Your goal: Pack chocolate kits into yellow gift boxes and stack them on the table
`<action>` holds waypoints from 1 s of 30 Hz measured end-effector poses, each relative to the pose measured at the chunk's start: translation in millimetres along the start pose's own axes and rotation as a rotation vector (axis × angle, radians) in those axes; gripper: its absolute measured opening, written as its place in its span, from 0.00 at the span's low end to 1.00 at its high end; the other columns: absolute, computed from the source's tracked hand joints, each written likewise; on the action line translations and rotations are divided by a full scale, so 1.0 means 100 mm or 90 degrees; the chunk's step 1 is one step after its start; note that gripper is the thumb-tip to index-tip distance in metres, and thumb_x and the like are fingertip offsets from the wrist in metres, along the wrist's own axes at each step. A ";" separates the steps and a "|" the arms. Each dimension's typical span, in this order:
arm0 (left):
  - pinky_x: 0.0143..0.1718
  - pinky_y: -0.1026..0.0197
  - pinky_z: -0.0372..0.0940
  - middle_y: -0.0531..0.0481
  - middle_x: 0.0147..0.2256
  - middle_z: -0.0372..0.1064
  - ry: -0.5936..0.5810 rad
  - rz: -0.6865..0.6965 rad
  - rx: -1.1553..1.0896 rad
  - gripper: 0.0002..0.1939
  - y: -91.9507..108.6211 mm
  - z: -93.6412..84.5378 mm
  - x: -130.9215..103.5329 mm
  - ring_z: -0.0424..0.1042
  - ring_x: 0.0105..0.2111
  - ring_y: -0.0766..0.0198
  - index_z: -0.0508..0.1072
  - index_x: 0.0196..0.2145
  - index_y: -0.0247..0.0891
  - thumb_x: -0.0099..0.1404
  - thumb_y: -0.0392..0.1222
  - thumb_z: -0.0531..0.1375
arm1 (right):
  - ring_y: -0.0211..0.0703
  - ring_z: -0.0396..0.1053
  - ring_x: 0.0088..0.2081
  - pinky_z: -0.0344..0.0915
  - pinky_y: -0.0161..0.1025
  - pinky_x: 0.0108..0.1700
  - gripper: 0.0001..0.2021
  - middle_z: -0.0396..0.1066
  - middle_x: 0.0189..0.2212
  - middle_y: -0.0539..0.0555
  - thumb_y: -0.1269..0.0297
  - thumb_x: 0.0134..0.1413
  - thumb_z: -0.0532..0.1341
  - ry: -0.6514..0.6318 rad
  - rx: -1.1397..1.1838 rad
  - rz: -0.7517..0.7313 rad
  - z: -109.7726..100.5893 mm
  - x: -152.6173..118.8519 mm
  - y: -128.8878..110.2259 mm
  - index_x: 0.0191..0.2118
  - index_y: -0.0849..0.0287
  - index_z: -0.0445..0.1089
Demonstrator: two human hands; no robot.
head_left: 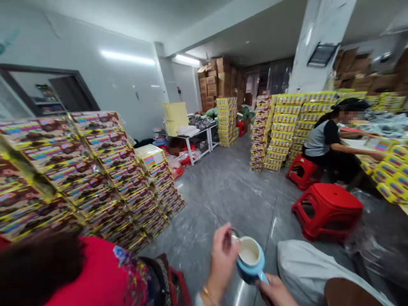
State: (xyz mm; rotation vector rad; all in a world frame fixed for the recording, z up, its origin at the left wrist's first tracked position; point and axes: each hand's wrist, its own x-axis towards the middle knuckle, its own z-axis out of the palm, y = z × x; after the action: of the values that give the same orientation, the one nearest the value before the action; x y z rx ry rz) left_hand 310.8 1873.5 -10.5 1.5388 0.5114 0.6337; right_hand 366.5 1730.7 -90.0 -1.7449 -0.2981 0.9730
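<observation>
A light blue cup [250, 259] with a white inside is held low in the middle of the head view, above the grey floor. My right hand [274, 292] grips its handle from below. My left hand [223, 254], with a gold bracelet at the wrist, rests its fingertips on the cup's left rim and pinches something small there; I cannot tell what it is. The cup's contents look pale and are not clearly visible.
A person in red [95, 276] is close at lower left. Stacked colourful boxes [95, 170] fill the left. Two red stools [328, 208] stand at right, near a seated person [325, 140] at a box-covered table. Yellow box stacks [287, 127] and a white table [197, 136] stand further back.
</observation>
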 end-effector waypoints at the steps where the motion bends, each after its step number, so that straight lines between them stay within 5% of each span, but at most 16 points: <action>1: 0.43 0.53 0.60 0.42 0.40 0.65 0.064 -0.085 -0.102 0.20 0.00 -0.09 0.26 0.66 0.39 0.58 0.67 0.41 0.36 0.49 0.42 0.58 | 0.29 0.46 0.10 0.42 0.29 0.12 0.18 0.44 0.08 0.42 0.49 0.33 0.54 -0.013 0.000 0.001 -0.06 0.21 -0.18 0.16 0.57 0.48; 4: 0.34 0.55 0.65 0.46 0.33 0.69 0.209 -0.282 -0.364 0.13 -0.11 -0.37 1.02 0.70 0.31 0.60 0.67 0.37 0.35 0.54 0.43 0.54 | 0.27 0.45 0.07 0.40 0.28 0.11 0.18 0.45 0.06 0.41 0.49 0.34 0.53 -0.055 -0.011 -0.014 -0.21 0.86 -0.76 0.17 0.57 0.48; 7: 0.30 0.54 0.66 0.46 0.27 0.70 0.316 -0.405 -0.464 0.10 -0.31 -0.59 1.73 0.71 0.28 0.58 0.67 0.31 0.33 0.57 0.42 0.51 | 0.26 0.45 0.07 0.39 0.26 0.10 0.18 0.44 0.05 0.40 0.49 0.35 0.54 -0.073 -0.026 -0.039 -0.34 1.53 -1.33 0.16 0.57 0.47; 11: 0.31 0.53 0.66 0.44 0.26 0.70 0.317 -0.495 -0.489 0.12 -0.46 -0.64 2.68 0.71 0.29 0.56 0.67 0.31 0.33 0.58 0.45 0.50 | 0.26 0.45 0.07 0.40 0.25 0.09 0.17 0.45 0.05 0.39 0.50 0.36 0.54 -0.091 -0.035 -0.045 -0.48 2.37 -1.96 0.17 0.57 0.49; 17: 0.35 0.52 0.65 0.39 0.31 0.70 0.211 -0.442 -0.575 0.18 -0.61 -0.53 4.43 0.70 0.36 0.53 0.67 0.34 0.30 0.59 0.48 0.48 | 0.26 0.47 0.09 0.41 0.25 0.11 0.16 0.46 0.07 0.40 0.50 0.39 0.52 -0.125 -0.081 -0.073 -0.67 3.75 -2.59 0.18 0.58 0.51; 21: 0.33 0.53 0.66 0.39 0.32 0.70 0.243 -0.421 -0.622 0.18 -0.83 -0.59 5.54 0.70 0.35 0.54 0.67 0.36 0.30 0.59 0.49 0.49 | 0.25 0.44 0.09 0.39 0.27 0.11 0.20 0.44 0.09 0.41 0.46 0.37 0.54 -0.189 -0.090 -0.050 -0.74 4.86 -2.91 0.17 0.58 0.50; 26: 0.33 0.54 0.66 0.40 0.31 0.70 0.408 -0.437 -0.665 0.17 -1.04 -0.87 6.40 0.71 0.34 0.54 0.66 0.36 0.31 0.57 0.49 0.53 | 0.24 0.40 0.13 0.37 0.27 0.13 0.24 0.42 0.10 0.41 0.42 0.28 0.57 -0.271 -0.129 -0.013 -0.61 6.28 -3.47 0.14 0.58 0.48; 30: 0.36 0.51 0.65 0.41 0.33 0.70 0.519 -0.398 -0.702 0.18 -1.27 -1.24 6.89 0.70 0.37 0.52 0.65 0.38 0.32 0.55 0.49 0.56 | 0.26 0.44 0.14 0.38 0.28 0.15 0.23 0.42 0.10 0.42 0.46 0.30 0.59 -0.378 -0.163 0.034 -0.22 7.39 -3.94 0.16 0.59 0.49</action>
State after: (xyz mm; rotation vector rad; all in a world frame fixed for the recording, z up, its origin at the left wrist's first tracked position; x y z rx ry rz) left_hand 748.2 2431.6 -75.9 0.0073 0.9737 0.8194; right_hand 951.5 2330.0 -83.4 -1.6580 -0.7857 1.5389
